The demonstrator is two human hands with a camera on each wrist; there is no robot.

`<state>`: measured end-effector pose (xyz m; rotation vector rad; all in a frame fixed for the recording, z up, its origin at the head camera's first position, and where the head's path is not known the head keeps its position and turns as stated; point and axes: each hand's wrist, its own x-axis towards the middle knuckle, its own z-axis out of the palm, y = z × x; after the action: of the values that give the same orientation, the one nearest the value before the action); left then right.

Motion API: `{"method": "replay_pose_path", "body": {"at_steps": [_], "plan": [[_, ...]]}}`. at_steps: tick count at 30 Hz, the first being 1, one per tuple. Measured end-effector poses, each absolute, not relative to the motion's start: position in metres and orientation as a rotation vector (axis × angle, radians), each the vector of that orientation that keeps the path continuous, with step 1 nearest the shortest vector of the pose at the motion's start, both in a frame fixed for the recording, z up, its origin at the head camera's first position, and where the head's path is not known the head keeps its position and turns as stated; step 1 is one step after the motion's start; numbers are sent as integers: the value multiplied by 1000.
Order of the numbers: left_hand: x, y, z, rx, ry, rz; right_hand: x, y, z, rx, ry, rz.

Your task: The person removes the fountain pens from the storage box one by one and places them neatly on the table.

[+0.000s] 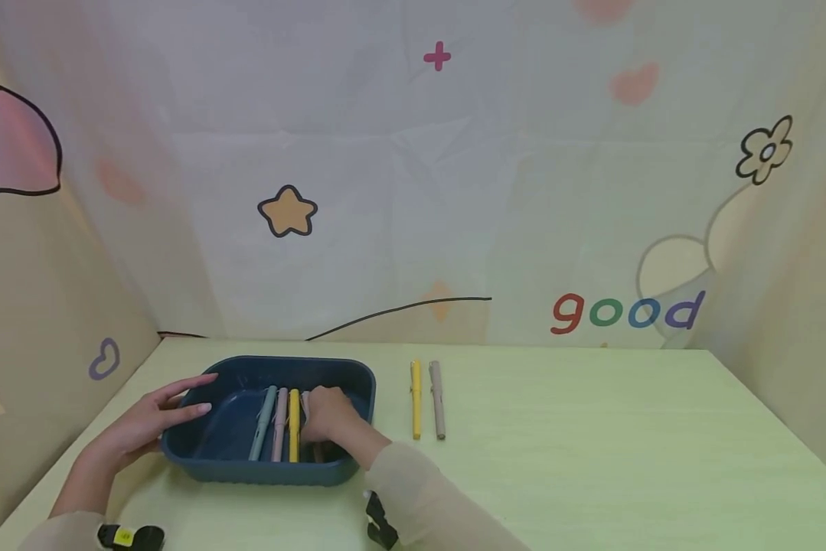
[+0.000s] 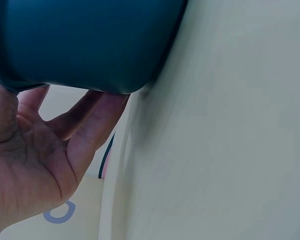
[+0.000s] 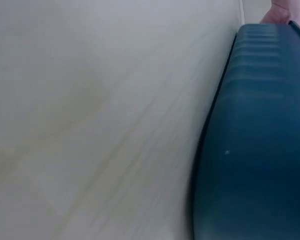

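A dark blue plastic bin (image 1: 268, 473) stands at the left of the table. My left hand (image 1: 140, 422) holds its left end, the thumb over the rim and the other fingers (image 2: 97, 130) against the outer wall. Inside lie a teal pen (image 1: 263, 422), a pink pen (image 1: 279, 425) and a yellow pen (image 1: 294, 425), side by side. To their right, my right hand (image 1: 331, 415) reaches down into the bin with curled fingers round a pale pinkish pen (image 1: 305, 402), mostly hidden by the hand. The right wrist view catches only the bin's outer wall (image 3: 260, 140) and part of the left hand.
Right of the bin, a yellow pen (image 1: 416, 399) and a grey pen (image 1: 437, 399) lie parallel on the pale green table (image 1: 578, 444). A printed cloth (image 1: 385, 191) hangs behind the table and along its sides.
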<state>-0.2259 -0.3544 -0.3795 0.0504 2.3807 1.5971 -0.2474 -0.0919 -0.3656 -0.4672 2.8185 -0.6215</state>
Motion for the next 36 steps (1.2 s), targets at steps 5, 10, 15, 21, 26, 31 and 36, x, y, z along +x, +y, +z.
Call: {"method": "replay_pose_path", "body": {"at_steps": [5,10,15,21,26,31,36], "plan": [[-226,-354,-378,51,2376,1604,-248,-90,-364,-398,2784,-644],[-226,-354,-377,47,2365,1616,-248,-87,-360,-339,2712,-781],[-226,-354,-376,44,2361,1620,-252,-84,-361,-266,2655,-896],[-226,-353,-376,35,2356,1625,-252,-82,-357,-244,2644,-895],[-226,-354,-377,50,2342,1649,-249,-81,-354,-272,2647,-960],[-227,-354,-378,50,2345,1648,-247,-81,-352,-339,2648,-1040],[-226,-355,-378,44,2358,1636,-249,-82,-349,-337,2630,-1107]]}}
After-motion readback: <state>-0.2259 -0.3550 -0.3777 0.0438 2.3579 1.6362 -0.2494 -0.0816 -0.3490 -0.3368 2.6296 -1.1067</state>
